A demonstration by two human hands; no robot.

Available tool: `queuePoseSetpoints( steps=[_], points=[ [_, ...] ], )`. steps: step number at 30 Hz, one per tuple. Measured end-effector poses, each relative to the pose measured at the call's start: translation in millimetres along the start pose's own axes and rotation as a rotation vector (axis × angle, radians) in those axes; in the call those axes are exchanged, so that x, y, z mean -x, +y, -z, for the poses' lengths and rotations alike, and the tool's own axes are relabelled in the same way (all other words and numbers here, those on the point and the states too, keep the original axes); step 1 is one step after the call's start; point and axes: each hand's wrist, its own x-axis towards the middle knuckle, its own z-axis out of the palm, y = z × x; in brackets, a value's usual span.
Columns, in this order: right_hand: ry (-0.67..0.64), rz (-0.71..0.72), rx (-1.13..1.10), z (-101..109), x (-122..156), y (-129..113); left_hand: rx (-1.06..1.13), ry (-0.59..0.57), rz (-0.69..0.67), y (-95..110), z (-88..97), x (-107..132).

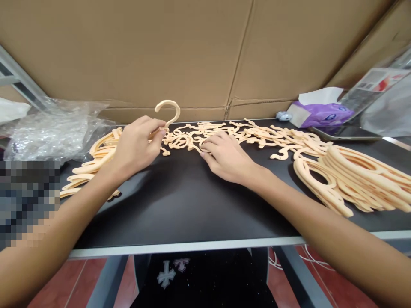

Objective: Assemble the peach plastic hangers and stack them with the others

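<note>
A cream-coloured hanger hook (175, 112) stands upright above my left hand (138, 143), its curve opening to the left. The thumb and fingers of that hand are closed round its lower end, which they mostly cover. My right hand (226, 156) is at the loose pile of similar hooks (266, 136) along the back of the table. Its bent fingers close on a hook (194, 146) at the near edge of the pile; the fingertips partly hide the grip. Beyond my left forearm lie several hanger pieces (102, 158) in the same colour.
Stacked hanger bodies (362, 179) lie on the right of the black table (192, 205). Behind them are a purple tissue pack (324, 114) and a dark flat tray (349, 134). Clear plastic wrap (54, 132) lies at the left. Cardboard (154, 51) walls the back.
</note>
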Motion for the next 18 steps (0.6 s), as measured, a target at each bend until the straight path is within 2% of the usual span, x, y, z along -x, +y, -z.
queuePoseSetpoints(
  steps=[5,12,15,18],
  points=[
    [-0.039,0.136,-0.082,-5.7,2.3,-12.7,-0.018,-0.228,0.071,-3.2,0.6,-0.2],
    [-0.02,0.063,-0.015,-4.4,2.3,-9.6,-0.07,-0.473,0.045,3.5,-2.5,4.7],
    [0.0,0.046,0.005,-5.1,2.3,-6.5,-0.078,-0.506,0.047,8.4,-0.7,5.5],
    [0.008,0.042,-0.008,-5.3,2.5,-6.8,0.041,-0.483,0.064,13.2,2.4,4.6]
  ],
)
